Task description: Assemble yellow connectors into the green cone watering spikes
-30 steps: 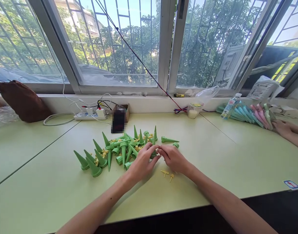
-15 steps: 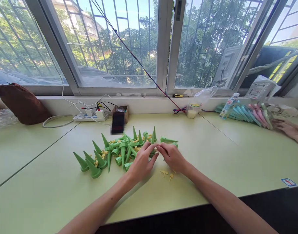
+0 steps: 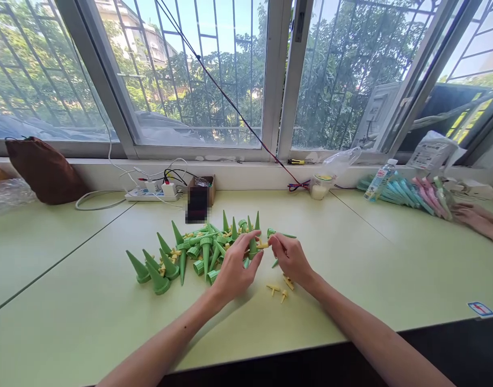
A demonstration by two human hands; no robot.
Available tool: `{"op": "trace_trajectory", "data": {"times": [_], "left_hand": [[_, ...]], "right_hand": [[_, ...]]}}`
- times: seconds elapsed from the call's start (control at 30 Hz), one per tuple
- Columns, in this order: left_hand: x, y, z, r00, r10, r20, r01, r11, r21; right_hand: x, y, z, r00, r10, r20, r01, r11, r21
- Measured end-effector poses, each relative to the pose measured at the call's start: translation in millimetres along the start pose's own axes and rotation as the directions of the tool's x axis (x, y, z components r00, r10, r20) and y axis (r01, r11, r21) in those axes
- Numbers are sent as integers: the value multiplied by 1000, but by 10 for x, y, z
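Note:
A heap of green plastic cones [image 3: 198,250] mixed with small yellow fittings lies on the pale green table [image 3: 89,312]. Both hands meet at the heap's right side. My left hand [image 3: 234,269] pinches a small yellow fitting [image 3: 263,245] between thumb and forefinger, with a green cone [image 3: 252,247] just behind its fingertips. My right hand [image 3: 289,258] is closed on a green cone whose tip [image 3: 275,263] pokes out below the palm. Three loose yellow fittings [image 3: 281,287] lie on the table under my right wrist.
A power strip [image 3: 150,192] with cables, a small box [image 3: 200,188] and a brown bag [image 3: 45,169] stand along the window ledge. A jar [image 3: 319,185], a bottle [image 3: 377,180] and bagged coloured cones [image 3: 415,191] sit at the right, near another person's hand [image 3: 472,215].
Both hands have lifted slightly and drawn a little apart. The yellow fitting now shows between the fingertips, and a green cone tip shows under my right hand.

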State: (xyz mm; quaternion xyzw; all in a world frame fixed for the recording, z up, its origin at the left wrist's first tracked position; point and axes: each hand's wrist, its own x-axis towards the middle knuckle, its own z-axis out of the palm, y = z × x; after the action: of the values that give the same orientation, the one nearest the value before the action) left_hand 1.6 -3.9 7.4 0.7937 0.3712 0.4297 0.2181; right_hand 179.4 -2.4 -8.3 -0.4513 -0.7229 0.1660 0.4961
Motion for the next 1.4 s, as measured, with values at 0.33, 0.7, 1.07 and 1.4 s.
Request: {"op": "trace_trajectory", "data": {"times": [0.33, 0.7, 1.07, 1.4], "left_hand": [[-19, 21, -5, 995, 98, -12, -95, 985, 147], [-37, 18, -67, 975, 217, 58, -224, 931, 288], [171, 499, -942, 983, 120, -141, -40, 880, 473], [-5, 456, -1090, 985, 17, -172, 56, 911, 409]], "right_hand": [[7, -48, 13, 996, -57, 63, 56, 998, 7], [-21, -26, 57, 985, -132, 113, 126, 990, 57], [-12, -22, 39, 995, -69, 70, 65, 996, 53], [-13, -5, 72, 994, -87, 68, 83, 995, 52]]}}
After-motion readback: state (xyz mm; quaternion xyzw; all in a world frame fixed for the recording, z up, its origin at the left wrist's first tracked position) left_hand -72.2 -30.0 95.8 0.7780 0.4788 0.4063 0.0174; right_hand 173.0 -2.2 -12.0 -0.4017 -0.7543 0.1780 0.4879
